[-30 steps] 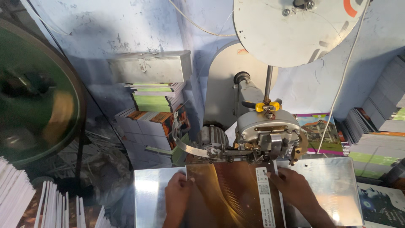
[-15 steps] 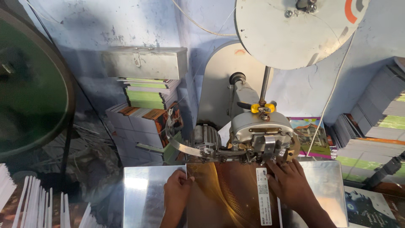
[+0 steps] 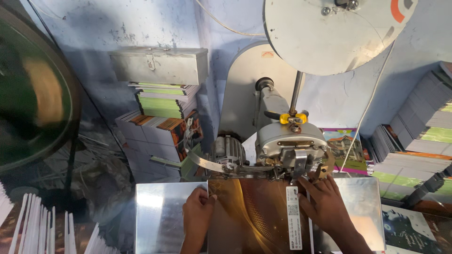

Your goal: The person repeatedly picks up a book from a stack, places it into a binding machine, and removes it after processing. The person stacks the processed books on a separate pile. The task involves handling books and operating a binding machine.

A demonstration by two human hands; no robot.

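A brown booklet (image 3: 256,214) with a golden swirl cover and a white label strip lies on the shiny metal table (image 3: 160,216) of a stitching machine. Its far edge sits under the grey stitching head (image 3: 292,146). My left hand (image 3: 197,214) presses flat on the booklet's left edge, fingers together. On the booklet's right side, my right hand (image 3: 325,202) has its fingers spread, with the fingertips close under the head. Neither hand grips the booklet.
A large wire spool (image 3: 329,33) hangs above the head. A spinning dark wheel (image 3: 33,89) fills the left. Stacks of booklets (image 3: 162,117) and a metal box (image 3: 160,66) stand behind; more piles sit at right (image 3: 419,150) and lower left (image 3: 37,230).
The view has shifted slightly, showing the machine lower and nearer. Both hands stay pressed on the booklet; the right hand has edged a little closer under the head.
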